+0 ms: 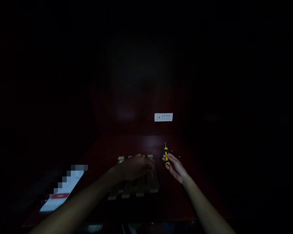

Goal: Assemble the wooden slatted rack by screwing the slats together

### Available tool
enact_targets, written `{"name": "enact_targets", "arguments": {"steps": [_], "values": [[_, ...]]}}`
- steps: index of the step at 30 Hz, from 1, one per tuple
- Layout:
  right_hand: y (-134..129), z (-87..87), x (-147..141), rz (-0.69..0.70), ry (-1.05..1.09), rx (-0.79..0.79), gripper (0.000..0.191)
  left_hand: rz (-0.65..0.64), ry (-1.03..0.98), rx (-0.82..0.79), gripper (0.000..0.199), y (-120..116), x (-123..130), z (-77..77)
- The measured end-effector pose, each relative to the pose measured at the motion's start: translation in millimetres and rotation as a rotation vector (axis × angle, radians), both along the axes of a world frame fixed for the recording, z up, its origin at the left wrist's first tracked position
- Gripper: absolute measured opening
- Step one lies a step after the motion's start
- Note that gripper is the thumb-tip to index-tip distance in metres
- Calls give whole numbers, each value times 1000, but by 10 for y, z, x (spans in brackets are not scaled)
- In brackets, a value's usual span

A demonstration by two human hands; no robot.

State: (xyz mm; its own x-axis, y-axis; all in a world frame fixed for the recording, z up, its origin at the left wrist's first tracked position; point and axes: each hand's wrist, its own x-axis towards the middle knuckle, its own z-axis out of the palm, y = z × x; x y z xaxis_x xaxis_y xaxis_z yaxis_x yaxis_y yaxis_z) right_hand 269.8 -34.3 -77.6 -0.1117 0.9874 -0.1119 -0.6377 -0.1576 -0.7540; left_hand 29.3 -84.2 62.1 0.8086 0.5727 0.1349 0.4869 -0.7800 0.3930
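Observation:
My right hand point(176, 168) grips a small yellow-and-black screwdriver point(166, 155) by its handle, its metal tip pointing up and away from me. A small slatted wooden frame point(139, 194) lies flat on the dark red table, with light slat ends showing at its far and near edges. Over its far right part rests my left hand point(136, 167), back up and fingers curled down. Shadow covers those fingertips, so what they hold, if anything, cannot be made out. Two tiny shiny bits point(179, 157) lie on the table just beyond my right hand.
The scene is very dark. A white socket panel point(163, 117) is on the wall behind the table point(127, 144). To the left lies a bright white sheet or screen point(63, 191) with a red patch, partly pixelated. Dim objects show below the table's near edge.

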Motion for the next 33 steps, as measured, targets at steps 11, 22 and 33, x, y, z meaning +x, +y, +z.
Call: {"name": "enact_targets", "arguments": {"steps": [11, 22, 33], "values": [[3, 9, -5, -3, -11, -13, 22, -35, -93, -92, 23, -24, 3, -56], [15, 27, -15, 8, -14, -20, 22, 73, 50, -7, 28, -72, -70, -36], [-3, 51, -22, 19, -18, -23, 19, 59, 76, 56, 27, -82, -50, -104]]}}
